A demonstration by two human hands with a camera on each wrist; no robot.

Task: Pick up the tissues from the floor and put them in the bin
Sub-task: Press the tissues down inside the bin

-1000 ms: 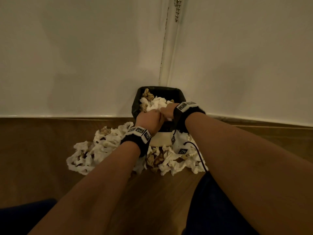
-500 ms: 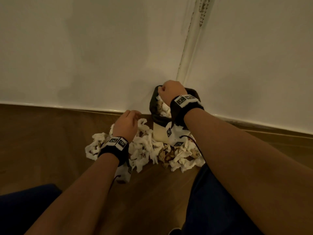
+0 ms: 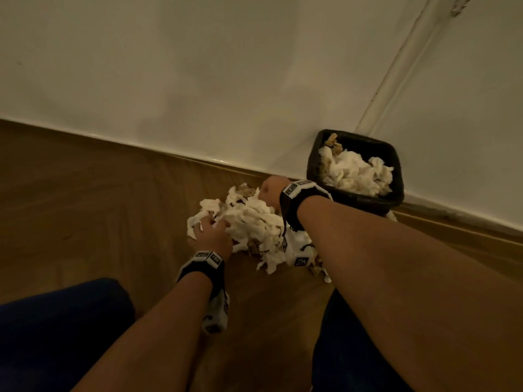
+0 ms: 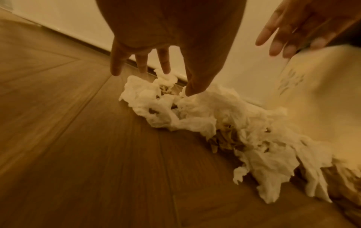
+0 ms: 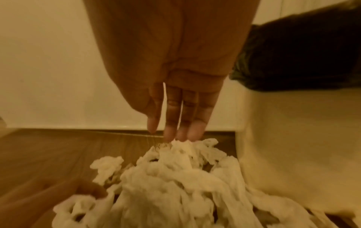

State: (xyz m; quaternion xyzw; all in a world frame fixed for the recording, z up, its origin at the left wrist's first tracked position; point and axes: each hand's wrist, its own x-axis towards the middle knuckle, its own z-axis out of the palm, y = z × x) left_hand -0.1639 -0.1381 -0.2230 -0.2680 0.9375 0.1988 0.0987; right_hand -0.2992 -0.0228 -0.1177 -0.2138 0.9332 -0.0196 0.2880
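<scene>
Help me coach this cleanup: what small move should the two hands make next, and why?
Probably curl both hands into a grip around one bundle. The left hand and right hand reach, fingers straight, onto opposite sides of the heap of crumpled white tissues on the wooden floor, holding nothing yet. The black-lined bin stands close by, already holding tissues.

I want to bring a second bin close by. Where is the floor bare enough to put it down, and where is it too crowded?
Bare wooden floor lies left of the tissue pile, up to the wall. Crowded: from the pile to the bin, where the left hand and right hand reach.
</scene>
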